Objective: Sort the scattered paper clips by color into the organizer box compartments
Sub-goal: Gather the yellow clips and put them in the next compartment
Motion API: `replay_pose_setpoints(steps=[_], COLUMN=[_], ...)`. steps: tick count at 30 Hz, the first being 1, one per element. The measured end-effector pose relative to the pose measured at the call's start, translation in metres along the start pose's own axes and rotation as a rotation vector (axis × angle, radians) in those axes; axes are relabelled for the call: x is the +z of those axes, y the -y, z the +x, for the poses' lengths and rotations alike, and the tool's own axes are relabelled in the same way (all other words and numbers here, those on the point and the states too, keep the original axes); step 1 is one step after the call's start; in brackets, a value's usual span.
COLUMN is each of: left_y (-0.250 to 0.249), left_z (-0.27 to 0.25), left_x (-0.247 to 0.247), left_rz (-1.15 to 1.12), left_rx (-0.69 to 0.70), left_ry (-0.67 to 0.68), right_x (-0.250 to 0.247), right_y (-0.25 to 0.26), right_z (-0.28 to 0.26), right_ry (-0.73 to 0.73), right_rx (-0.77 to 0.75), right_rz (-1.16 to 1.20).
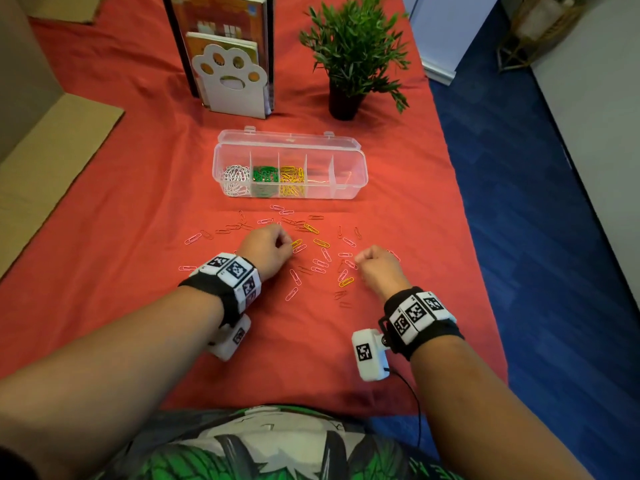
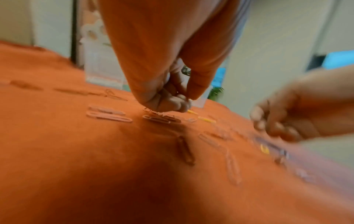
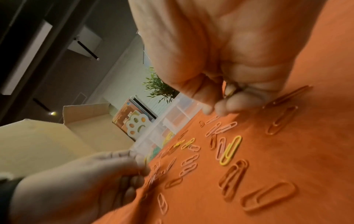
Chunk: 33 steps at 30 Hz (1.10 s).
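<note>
Paper clips [image 1: 298,258] under both curled hands, each grip's contents hidden: left hand [image 1: 266,249], right hand [image 1: 375,266].

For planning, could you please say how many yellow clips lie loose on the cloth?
4 yellow clips: two mid-pile, one by the left hand, one by the right hand; hands may hide others.

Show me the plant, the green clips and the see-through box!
plant [image 1: 353,39]: head view, on its leaves.
green clips [image 1: 265,180]: head view, middle of the pile.
see-through box [image 1: 349,188]: head view, on its front wall.
</note>
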<state>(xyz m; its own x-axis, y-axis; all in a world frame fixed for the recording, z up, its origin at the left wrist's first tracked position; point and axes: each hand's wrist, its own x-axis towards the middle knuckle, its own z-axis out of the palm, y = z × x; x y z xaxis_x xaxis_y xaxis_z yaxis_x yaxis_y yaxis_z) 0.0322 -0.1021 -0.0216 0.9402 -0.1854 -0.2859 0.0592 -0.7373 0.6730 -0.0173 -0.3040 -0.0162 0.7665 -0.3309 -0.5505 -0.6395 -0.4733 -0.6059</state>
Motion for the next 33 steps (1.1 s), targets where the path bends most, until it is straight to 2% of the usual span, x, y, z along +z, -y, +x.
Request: replay_pose_setpoints(steps=[3, 6, 10, 14, 17, 21, 25, 29, 33], left_y=[-0.004, -0.013, -0.024, -0.031, -0.037, -0.038, -0.038, -0.035, -0.033], left_z=[0.006, 0.007, 0.006, 0.011, 0.020, 0.026, 0.025, 0.029, 0.034], left_x=[0.001, 0.001, -0.008, -0.012, -0.007, -0.001, 0.000, 0.005, 0.011], left_rz=[-0.362, -0.683, -1.031, -1.148, -0.944, -0.329, 0.059, 0.280, 0.384], left_rx=[-0.155, -0.318, -0.465, -0.479, -0.418, -0.146, 0.058, 0.144, 0.137], left_ry=[0.116, 0.177, 0.238, 0.265, 0.210, 0.147, 0.059, 0.075, 0.122], right_x=[0.002, 0.014, 0.030, 0.028, 0.022, 0.008, 0.002, 0.007, 0.016], right_y=[-0.002, -0.008, -0.012, 0.000, 0.006, 0.004, -0.003, -0.004, 0.000], right_z=[-0.005, -0.008, -0.005, -0.007, -0.006, -0.001, -0.002, -0.009, -0.014], right_ry=[0.026, -0.016, -0.056, -0.018, 0.020, 0.026, 0.007, -0.017, 0.033], right_rx=[-0.054, -0.091, -0.181, -0.226, -0.215, -0.276, -0.305, -0.304, -0.321], right_rz=[-0.324, -0.606, -0.717, -0.735, -0.684, -0.580, -0.556, -0.675, -0.812])
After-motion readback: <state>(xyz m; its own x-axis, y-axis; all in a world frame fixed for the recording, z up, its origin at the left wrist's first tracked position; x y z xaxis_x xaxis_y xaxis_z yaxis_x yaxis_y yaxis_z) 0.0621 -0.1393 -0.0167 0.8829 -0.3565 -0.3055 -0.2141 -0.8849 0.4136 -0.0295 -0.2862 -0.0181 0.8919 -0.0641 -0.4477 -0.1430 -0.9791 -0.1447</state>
